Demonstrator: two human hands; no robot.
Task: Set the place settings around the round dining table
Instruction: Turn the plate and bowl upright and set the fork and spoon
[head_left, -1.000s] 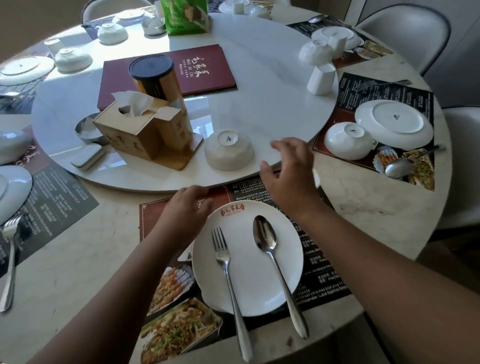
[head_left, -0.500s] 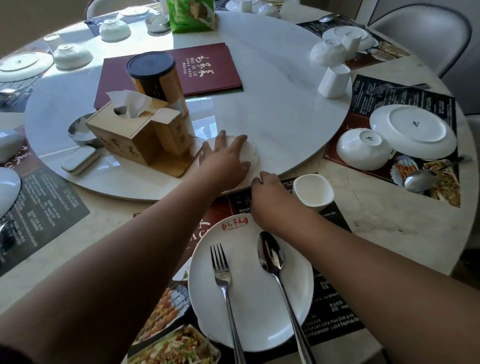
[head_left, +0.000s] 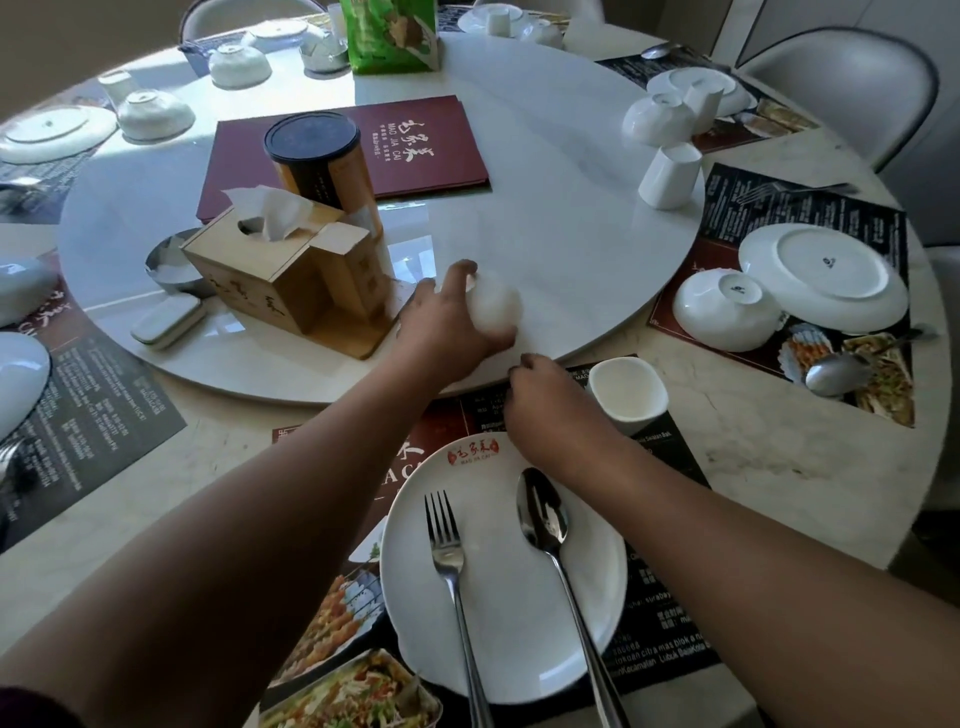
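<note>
Fingers of left hand (head_left: 441, 317) grip white bowl (head_left: 493, 306) on turntable (head_left: 571, 234).

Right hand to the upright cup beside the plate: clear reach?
Probably yes. The right hand sits empty on the placemat next to the white cup, nothing between them. The left hand is on the bowl.

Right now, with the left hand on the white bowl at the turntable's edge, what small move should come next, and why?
Probably lift the bowl off the turntable and set it on the placemat just above the plate. The left hand already grips it, the cup stands upright beside the right hand, and this setting has fork and spoon but no bowl.
</note>
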